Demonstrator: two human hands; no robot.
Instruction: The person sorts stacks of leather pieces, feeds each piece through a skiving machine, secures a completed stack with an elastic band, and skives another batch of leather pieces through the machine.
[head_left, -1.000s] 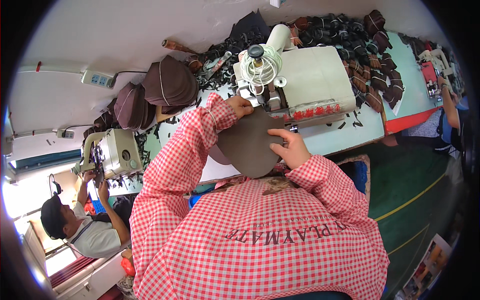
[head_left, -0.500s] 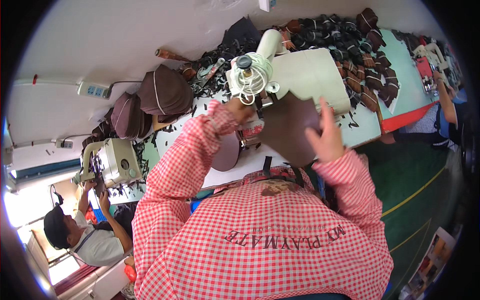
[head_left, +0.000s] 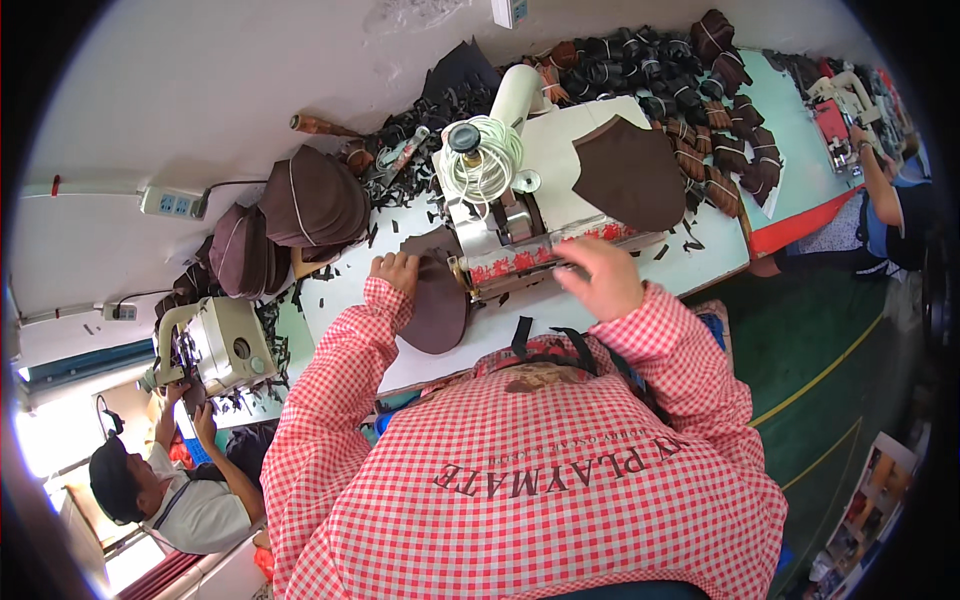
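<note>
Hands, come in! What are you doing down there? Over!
Left hand: on the brown piece beside the machine. Right hand: open, empty, near machine's front. Second brown piece: atop the machine. Dark scraps: littering the table.

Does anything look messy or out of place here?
Yes: dark scraps lie in a tangled heap behind the machine, with stray bits strewn across the white tabletop. One loose brown panel lies askew atop the machine, perhaps odd beside the neatly banded stacks.
</note>
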